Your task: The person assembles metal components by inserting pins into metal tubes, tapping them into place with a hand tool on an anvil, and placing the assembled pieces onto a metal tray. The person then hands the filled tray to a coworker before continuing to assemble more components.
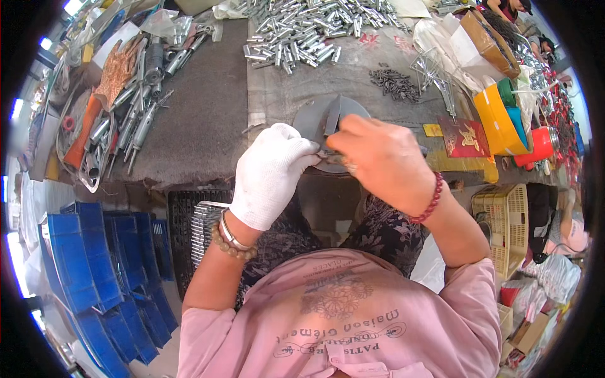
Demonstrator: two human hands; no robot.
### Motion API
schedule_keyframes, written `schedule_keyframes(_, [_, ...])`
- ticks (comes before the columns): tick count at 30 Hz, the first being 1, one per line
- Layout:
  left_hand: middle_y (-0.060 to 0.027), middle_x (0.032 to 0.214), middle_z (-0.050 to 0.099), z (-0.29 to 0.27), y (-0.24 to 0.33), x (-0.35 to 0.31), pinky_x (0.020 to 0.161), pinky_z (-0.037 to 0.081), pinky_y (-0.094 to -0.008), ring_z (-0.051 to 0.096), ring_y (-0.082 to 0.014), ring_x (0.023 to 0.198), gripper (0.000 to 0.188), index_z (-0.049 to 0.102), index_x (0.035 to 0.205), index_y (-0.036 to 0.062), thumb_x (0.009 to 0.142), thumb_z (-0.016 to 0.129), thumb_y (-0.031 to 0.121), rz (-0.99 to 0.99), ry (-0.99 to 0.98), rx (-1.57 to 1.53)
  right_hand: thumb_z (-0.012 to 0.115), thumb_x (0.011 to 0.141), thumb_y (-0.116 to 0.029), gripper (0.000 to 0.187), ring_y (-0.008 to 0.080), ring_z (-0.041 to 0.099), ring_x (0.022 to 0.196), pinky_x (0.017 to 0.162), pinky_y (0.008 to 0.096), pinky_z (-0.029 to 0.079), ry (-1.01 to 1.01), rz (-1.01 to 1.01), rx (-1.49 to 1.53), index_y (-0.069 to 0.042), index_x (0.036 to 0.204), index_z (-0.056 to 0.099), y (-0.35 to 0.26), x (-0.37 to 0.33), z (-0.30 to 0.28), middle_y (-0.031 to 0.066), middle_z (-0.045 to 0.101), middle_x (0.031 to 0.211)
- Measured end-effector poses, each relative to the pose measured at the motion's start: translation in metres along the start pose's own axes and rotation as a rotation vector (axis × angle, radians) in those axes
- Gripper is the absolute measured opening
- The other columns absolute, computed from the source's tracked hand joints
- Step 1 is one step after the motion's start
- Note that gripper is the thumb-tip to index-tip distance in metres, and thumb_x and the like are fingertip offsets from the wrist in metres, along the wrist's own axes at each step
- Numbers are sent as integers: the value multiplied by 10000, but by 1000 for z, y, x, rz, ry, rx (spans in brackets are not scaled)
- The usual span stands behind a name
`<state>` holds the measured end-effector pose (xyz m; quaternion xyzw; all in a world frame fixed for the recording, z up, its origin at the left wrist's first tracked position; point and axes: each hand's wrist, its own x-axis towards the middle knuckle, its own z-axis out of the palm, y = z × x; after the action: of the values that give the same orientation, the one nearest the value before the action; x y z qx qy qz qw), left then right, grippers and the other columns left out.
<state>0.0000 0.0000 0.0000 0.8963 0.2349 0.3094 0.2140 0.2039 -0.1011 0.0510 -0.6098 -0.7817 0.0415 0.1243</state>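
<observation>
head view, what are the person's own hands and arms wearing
The left hand has a white knitted glove, with a silver-coloured bangle and a brownish beaded bracelet at the wrist. The right hand is ungloved, with a dark red beaded bracelet. Pink sleeves cover both upper arms; the forearms are bare.

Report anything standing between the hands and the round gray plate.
Nothing visible: the gloved left hand and bare right hand already reach over the near side of the round gray plate. An upright gray metal piece stands just beyond.
</observation>
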Motion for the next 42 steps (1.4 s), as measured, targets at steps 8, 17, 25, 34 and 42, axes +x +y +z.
schedule_keyframes(8, [-93,917,665,1,1,0,797,532,-381,655,-288,887,176,794,1002,58,829,823,52,-16,-5,-109,723,775,35,538,338,690,975,856,437,572,305,165,-53,-101,1295,712,26,-34,0,108,679,1025])
schedule_keyframes(17, [-106,904,668,-2,-2,3,801,530,-385,654,-289,892,189,787,992,39,808,831,28,18,1,-136,698,812,56,555,253,687,818,695,366,556,651,68,82,-140,1325,774,-5,-52,1,74,604,964])
schedule_keyframes(25, [-101,908,656,-1,-3,4,798,526,-379,650,-291,891,196,783,1000,27,810,830,19,7,-10,-112,695,790,59,604,261,660,787,702,373,559,570,111,87,-161,1346,772,3,-49,15,72,587,962])
schedule_keyframes(34, [-71,912,642,1,-3,-2,808,515,-357,627,-247,892,197,801,1010,26,819,847,20,-60,13,-234,710,770,34,487,320,663,905,775,436,550,470,57,-154,-121,1230,744,2,-39,7,98,612,972])
schedule_keyframes(42, [-55,922,672,11,15,-20,793,528,-315,623,-173,860,415,768,1257,66,853,827,-11,-107,203,-82,762,866,-52,272,381,665,745,681,450,530,123,395,543,-56,1118,659,-29,-58,22,148,696,850])
